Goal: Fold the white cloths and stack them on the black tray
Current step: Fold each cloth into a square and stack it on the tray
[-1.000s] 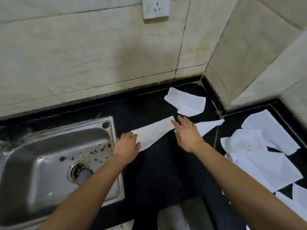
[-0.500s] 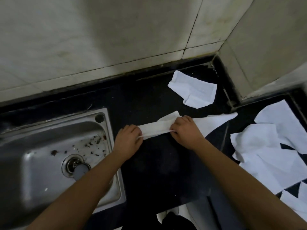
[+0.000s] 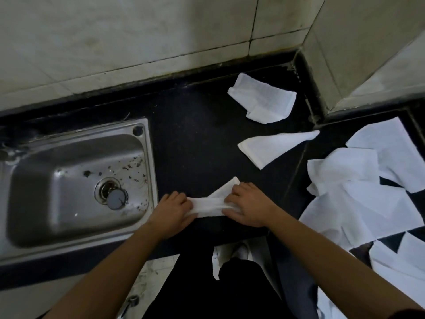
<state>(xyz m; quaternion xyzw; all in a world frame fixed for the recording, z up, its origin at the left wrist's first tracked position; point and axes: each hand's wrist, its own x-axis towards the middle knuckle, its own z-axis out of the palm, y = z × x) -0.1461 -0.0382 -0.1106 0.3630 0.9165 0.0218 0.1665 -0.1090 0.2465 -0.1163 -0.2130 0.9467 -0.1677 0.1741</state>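
Now we hold a narrow cloth (image 3: 208, 207) stretched between both hands near the counter's (image 3: 190, 139) front edge. Our left hand (image 3: 174, 210) grips one end just beside the sink (image 3: 150, 171) rim, and our right hand (image 3: 247, 207) pinches the other. Bare black counter lies beyond it. Farther back sit a triangle cloth (image 3: 271, 146) and a folded cloth (image 3: 264, 100) near the wall (image 3: 138, 31). A loose pile (image 3: 358, 203) spreads at right.
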